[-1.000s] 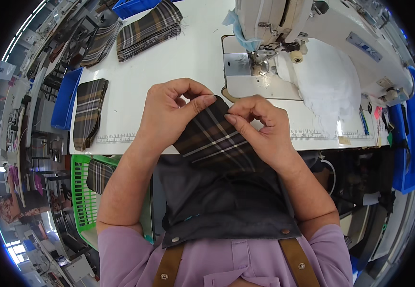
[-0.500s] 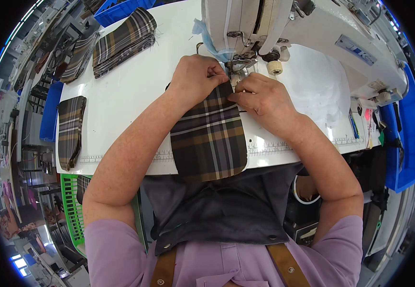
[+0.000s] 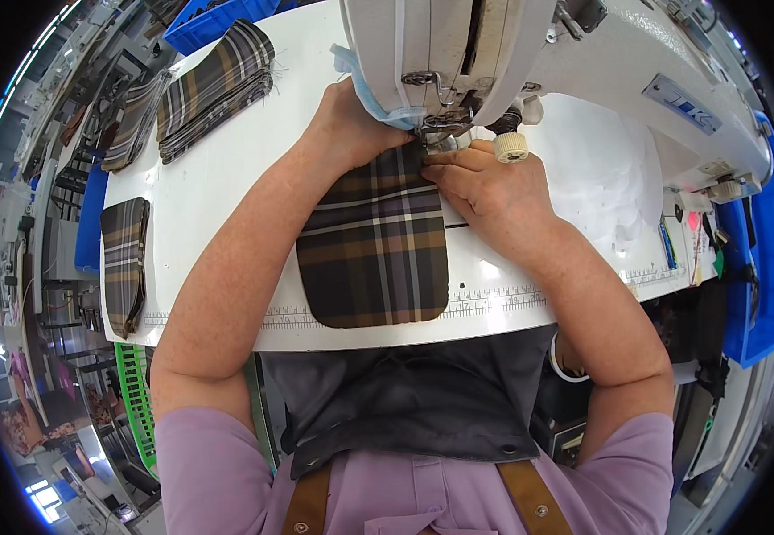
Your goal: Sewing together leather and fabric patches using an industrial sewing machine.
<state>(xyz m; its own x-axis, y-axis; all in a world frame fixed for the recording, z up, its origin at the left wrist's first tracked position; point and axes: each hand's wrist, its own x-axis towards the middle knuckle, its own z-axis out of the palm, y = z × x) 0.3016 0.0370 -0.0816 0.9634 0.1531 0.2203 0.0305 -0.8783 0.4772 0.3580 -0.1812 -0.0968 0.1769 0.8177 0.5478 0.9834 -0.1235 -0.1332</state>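
Note:
A plaid fabric piece [image 3: 374,259] in dark brown, tan and white, with rounded near corners, lies flat on the white sewing table [image 3: 218,201]. Its far edge reaches under the sewing machine's needle area [image 3: 436,134]. At that far left edge is my left hand [image 3: 351,125], its thumb side against the cloth; the machine head and a light blue cloth strip [image 3: 374,94] hide its fingers. My right hand [image 3: 494,187] is closed, fingertips pinching the fabric's right edge just beside the presser foot.
Stacks of plaid pieces lie at the far left [image 3: 218,89] and near left [image 3: 125,263]. Blue bins stand behind [image 3: 218,27] and at the right [image 3: 753,303]. A green basket [image 3: 135,392] is below the left edge. White sheeting [image 3: 601,169] covers the table's right side.
The fabric has moved away from me, its near edge now back on the table. My left hand has gone farther forward, its fingers now behind the machine head. The view has shifted slightly.

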